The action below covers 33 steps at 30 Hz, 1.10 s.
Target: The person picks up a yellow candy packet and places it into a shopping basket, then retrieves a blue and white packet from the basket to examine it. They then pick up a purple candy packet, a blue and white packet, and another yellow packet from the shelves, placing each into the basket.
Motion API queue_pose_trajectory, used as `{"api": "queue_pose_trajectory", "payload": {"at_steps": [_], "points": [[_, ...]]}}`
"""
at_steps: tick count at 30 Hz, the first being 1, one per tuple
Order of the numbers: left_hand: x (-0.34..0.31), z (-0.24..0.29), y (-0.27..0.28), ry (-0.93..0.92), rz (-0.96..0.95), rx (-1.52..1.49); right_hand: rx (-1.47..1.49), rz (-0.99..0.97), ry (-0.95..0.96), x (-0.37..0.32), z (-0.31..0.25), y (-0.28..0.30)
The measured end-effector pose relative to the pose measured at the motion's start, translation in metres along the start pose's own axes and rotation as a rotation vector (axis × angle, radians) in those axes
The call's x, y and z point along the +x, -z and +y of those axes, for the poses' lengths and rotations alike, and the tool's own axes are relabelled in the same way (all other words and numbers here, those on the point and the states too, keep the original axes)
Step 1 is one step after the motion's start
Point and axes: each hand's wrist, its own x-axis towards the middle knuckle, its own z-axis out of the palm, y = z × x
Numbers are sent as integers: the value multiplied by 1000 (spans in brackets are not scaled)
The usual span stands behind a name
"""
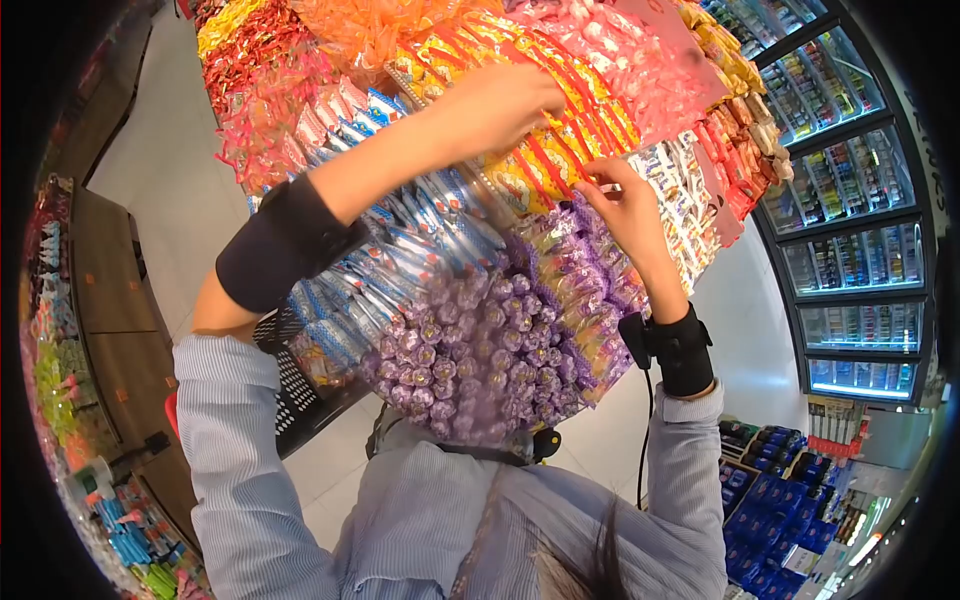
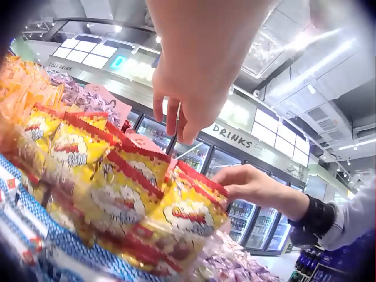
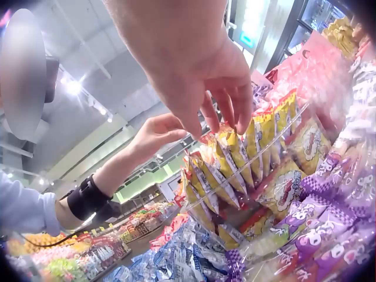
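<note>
Yellow packets with red edges (image 1: pixel 545 165) stand in tight rows in a clear-walled section, seen closely in the left wrist view (image 2: pixel 120 200) and the right wrist view (image 3: pixel 226 167). Above them hovers the left hand (image 1: pixel 510 105), its fingers loosely bent and holding nothing; they hang clear of the packets in the left wrist view (image 2: pixel 191 88). At the row's right end, the right hand (image 1: pixel 630 205) touches the packet tops with thumb and fingers apart. The left wrist view shows this hand (image 2: pixel 255 188) at a packet's upper corner; its fingertips are partly hidden there.
Blue-and-white packets (image 1: pixel 430 220) lie left of the yellow ones. Purple-wrapped round sweets (image 1: pixel 470 350) fill the near side, with pink packets (image 1: pixel 640 70) beyond. Lit drinks fridges (image 1: pixel 850 240) stand at right, and a brown shelf unit (image 1: pixel 120 300) at left.
</note>
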Motion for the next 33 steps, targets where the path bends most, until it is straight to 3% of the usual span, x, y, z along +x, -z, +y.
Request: {"api": "queue_pose_trajectory", "payload": {"at_steps": [2,5,9,12,16,19,23,33], "points": [[-18,19,-4,-17,-73,-28,-27,39,73,4,8,-10],[-37,40,-17,-34,38,-94,-154,79,93,21,23,-14],[-44,42,-30,-105,108,52,-203,83,97,24,15,-13],[-44,41,-25,-65,49,65,-232,363,389,14,-3,-1],[-44,39,-24,-45,-5,83,-30,45,52,-17,-11,-13],[-41,37,-25,-83,17,66,-160,11,3,-21,-12,-22],[-31,29,-31,-123,-16,32,-240,151,-85,-1,4,-31],[2,26,-53,10,-285,108,76,59,-212,33,24,-24]]}}
